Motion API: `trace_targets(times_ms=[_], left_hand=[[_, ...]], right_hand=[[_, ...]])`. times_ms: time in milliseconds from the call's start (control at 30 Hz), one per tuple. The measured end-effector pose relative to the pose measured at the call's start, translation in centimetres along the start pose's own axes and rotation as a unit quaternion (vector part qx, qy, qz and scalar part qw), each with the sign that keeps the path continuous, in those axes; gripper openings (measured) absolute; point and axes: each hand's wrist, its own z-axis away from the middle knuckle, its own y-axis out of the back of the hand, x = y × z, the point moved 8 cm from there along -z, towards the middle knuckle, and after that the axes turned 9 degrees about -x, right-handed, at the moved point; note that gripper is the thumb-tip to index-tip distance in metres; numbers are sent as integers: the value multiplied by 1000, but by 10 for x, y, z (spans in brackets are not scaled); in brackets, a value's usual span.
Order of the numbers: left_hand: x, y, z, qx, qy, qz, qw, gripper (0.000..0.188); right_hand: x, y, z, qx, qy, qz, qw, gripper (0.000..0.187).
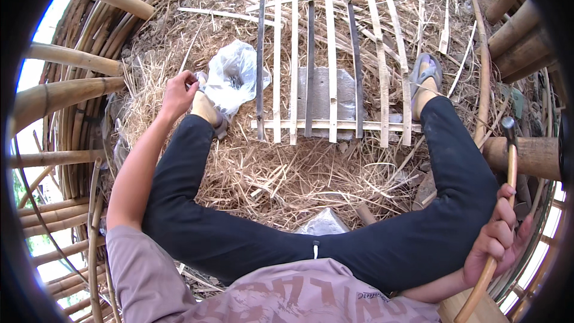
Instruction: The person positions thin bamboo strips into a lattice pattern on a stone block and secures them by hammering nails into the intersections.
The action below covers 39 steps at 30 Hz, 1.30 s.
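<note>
My right hand [497,238] is wrapped round the wooden handle of a hammer [512,164], held upright with its metal head at the top. At the left, my left hand [179,94] is closed in a pinch above my left foot; whatever lies between its fingertips is too small to make out. Beside it, a clear plastic bag [242,57] lies crumpled, with something dark inside. Between my feet several bamboo slats [332,54], pale and dark, lie side by side across a thin crosswise strip [373,125]. Under them sits a flat grey block [321,96].
Straw and bamboo shavings [275,173] cover the ground. Bamboo poles [72,96] jut in from the left wall, and a thick pole [532,157] stands out at right near the hammer. Another pale block [323,222] lies between my thighs.
</note>
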Motion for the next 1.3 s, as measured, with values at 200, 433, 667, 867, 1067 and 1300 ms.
trace_targets(times_ms=[200,433,667,867,1067,1300], left_hand=[[134,-62,19,39,-32,379,924,31],[168,-219,67,80,56,473,876,26],[176,-266,91,96,52,387,915,11],[169,-248,86,186,-24,317,930,12],[172,-253,87,131,58,287,947,12],[175,-242,82,122,69,302,943,13]], right_hand=[[-12,2,14,-5,6,-17,1000,46],[-23,4,18,-17,42,36,998,51],[-32,8,18,-8,62,38,997,52],[-28,9,14,-7,63,57,996,53],[-28,8,13,-7,61,54,997,51],[-32,10,14,14,75,62,995,46]])
